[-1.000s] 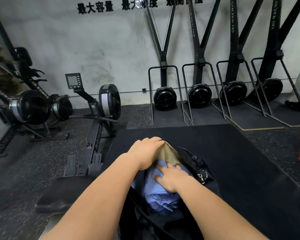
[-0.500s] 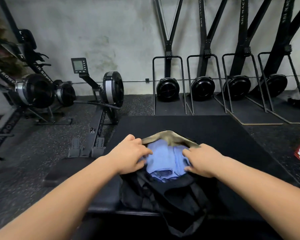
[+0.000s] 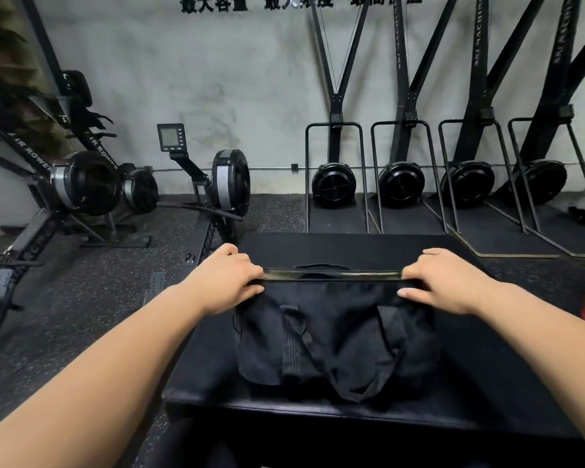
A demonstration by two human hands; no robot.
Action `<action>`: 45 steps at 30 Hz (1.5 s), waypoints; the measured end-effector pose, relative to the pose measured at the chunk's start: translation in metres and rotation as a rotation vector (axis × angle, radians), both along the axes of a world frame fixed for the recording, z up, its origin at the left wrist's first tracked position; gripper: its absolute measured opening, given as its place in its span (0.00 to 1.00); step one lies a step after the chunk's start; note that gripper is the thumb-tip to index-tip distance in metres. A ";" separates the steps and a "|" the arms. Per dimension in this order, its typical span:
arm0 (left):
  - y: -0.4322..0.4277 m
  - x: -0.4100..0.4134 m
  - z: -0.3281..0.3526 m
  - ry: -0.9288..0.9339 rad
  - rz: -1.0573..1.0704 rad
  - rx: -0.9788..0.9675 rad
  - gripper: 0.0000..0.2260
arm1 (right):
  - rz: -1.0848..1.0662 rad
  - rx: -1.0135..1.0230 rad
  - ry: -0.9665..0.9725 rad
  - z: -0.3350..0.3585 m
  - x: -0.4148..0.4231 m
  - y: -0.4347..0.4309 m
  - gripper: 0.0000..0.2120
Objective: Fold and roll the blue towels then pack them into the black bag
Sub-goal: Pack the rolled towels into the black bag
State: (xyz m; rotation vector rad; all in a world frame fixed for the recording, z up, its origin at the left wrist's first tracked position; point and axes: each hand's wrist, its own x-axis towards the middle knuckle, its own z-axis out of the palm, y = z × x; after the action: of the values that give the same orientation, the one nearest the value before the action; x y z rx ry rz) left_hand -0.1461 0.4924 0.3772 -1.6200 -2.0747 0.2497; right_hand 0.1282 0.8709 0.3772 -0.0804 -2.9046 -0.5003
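Head view centres on the black bag [image 3: 335, 332], which sits upright on the padded black counter [image 3: 487, 383]. It is soft matte fabric, slumped and creased, with webbing handles [image 3: 352, 390] drooping down its near face in a loop. Its mouth [image 3: 331, 275] is drawn into a flat, taut line with a thin olive strip of lining showing along it. The left hand [image 3: 227, 282] pinches the mouth's left end and the right hand [image 3: 443, 282] the right end, so the hands are set wide apart and each is clamped on the bag's rim.

No blue towels show anywhere, neither outside the bag nor through the narrowed opening. I judge that they are packed inside and that only closing the bag remains, though its contents cannot be seen.

Behind the bag lies speckled rubber floor [image 3: 81, 298]. Beyond and left of the bag stand rowing machines [image 3: 223, 184], and beyond and right of it a row of round black flywheels [image 3: 333, 184] in metal frames.
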 end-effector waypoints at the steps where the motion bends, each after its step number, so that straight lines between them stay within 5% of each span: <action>1: 0.001 0.000 0.003 0.010 0.010 0.009 0.13 | 0.010 0.018 0.031 0.002 0.000 0.002 0.21; 4: 0.000 0.001 0.004 0.019 0.028 0.053 0.06 | 0.010 0.065 0.070 0.005 0.002 -0.005 0.18; 8: -0.004 0.005 -0.017 0.086 0.006 -0.006 0.10 | -0.028 0.092 -0.018 -0.016 0.006 -0.012 0.19; 15: -0.017 0.000 -0.027 0.026 -0.023 0.198 0.20 | -0.064 -0.092 0.280 -0.030 0.017 0.002 0.11; 20: -0.024 -0.010 -0.038 -0.025 -0.008 0.207 0.19 | -0.159 -0.061 0.216 -0.044 0.028 0.019 0.10; 25: -0.027 -0.014 -0.051 -0.069 0.028 0.294 0.16 | -0.177 -0.116 0.393 -0.052 0.031 0.018 0.09; 36: 0.027 0.031 -0.054 -0.452 0.064 0.719 0.19 | -0.245 -0.826 0.415 -0.055 0.031 0.003 0.12; 45: 0.134 0.099 -0.039 -0.626 -0.045 0.646 0.19 | -0.343 -1.084 0.382 -0.065 0.039 0.018 0.13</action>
State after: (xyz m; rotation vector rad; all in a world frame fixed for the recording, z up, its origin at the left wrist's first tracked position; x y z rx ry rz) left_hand -0.0469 0.6259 0.3378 -1.4189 -2.1913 -0.9616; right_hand 0.1673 0.8884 0.3119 -0.7211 -2.4235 0.9713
